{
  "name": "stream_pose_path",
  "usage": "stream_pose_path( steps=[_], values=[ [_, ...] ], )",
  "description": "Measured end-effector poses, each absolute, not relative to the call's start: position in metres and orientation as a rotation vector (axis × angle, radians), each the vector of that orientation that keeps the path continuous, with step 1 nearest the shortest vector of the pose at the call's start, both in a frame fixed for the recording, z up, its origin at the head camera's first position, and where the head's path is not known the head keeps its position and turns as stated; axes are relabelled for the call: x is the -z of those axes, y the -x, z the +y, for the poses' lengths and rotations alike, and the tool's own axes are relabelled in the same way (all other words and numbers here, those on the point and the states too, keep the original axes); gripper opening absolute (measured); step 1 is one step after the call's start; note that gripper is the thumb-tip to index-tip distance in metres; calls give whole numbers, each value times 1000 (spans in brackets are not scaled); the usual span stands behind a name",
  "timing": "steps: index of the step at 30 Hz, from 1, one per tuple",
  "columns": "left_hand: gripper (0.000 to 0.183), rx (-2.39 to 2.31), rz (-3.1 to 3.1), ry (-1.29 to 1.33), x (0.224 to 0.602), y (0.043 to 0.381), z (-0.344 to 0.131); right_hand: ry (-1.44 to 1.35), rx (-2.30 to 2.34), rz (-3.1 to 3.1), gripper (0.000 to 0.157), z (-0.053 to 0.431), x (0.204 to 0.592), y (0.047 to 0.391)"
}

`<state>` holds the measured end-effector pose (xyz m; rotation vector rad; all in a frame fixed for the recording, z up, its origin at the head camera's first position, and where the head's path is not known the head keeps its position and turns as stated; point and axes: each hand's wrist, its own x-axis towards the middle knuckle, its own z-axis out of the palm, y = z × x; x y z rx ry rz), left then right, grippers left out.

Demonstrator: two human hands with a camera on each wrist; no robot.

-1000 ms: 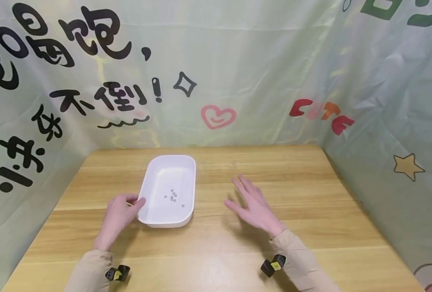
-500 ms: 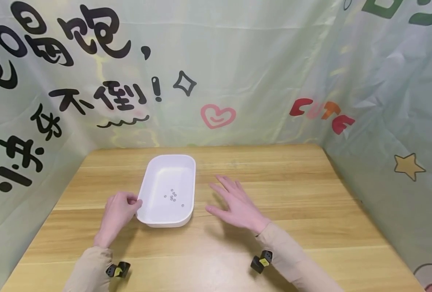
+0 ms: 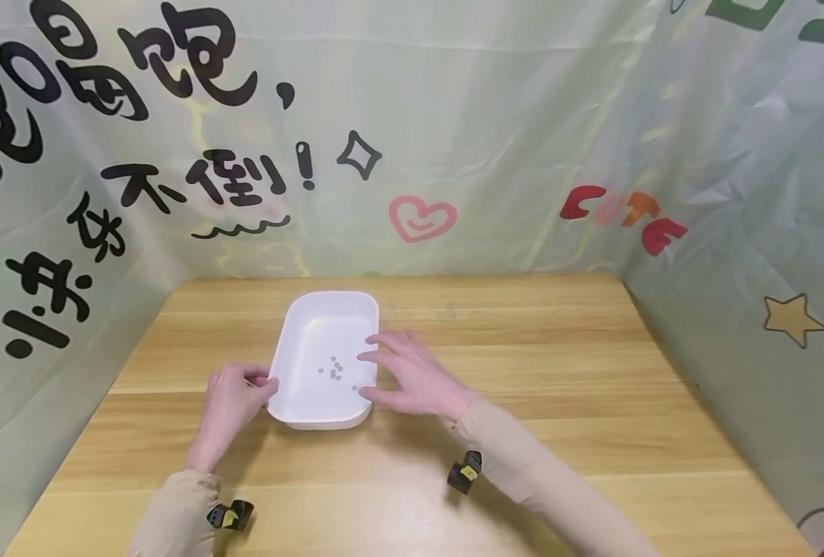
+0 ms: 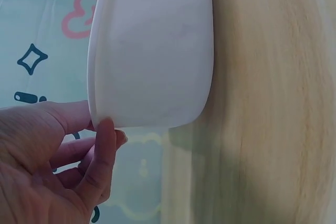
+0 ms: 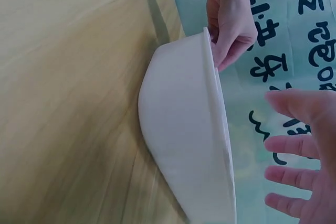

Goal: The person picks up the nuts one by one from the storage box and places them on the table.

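Observation:
A white plastic tray (image 3: 314,325) with rounded corners sits left of the table's middle. Several tiny grey ring-like pieces (image 3: 333,374) lie on its floor, toward the near end. My left hand (image 3: 230,402) pinches the tray's left rim near the front corner; in the left wrist view, thumb and fingers (image 4: 106,145) close on that rim. Over the tray's right rim, my right hand (image 3: 418,379) is held with fingers spread and extended. The right wrist view has those fingers (image 5: 291,177) apart from the tray wall (image 5: 178,108), holding nothing.
The wooden table (image 3: 523,348) stretches to both sides of the tray. A printed cloth (image 3: 495,139) hangs behind it and along the sides. Each sleeve carries a small black wrist camera, such as the right camera (image 3: 464,472).
My right hand has moved left across the table, from well right of the tray to over its right rim. The left hand keeps its hold, and the tray stays in place.

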<state>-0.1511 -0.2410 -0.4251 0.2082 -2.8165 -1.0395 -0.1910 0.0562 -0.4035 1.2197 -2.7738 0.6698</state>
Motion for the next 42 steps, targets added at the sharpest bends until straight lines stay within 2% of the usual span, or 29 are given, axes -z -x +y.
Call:
stream_pose_path(
  steps=[9,21,29,35,42],
  values=[
    [26,1028,-2817,-217,424,153,-240,-1311,-432,-2795,25,32,396,204],
    [26,1014,-2819,-216,423,153,-241,-1336,-103,-2940,7,2,396,214],
    [27,1023,-2830,-197,421,150,-241,-1307,116,-3010,9,-16,402,218],
    [27,1015,-2832,-196,424,151,-240,-1266,211,-3022,25,-21,408,216],
    [28,1008,-2824,-198,426,151,-240,-1250,203,-3026,27,-24,417,218]
  ],
)
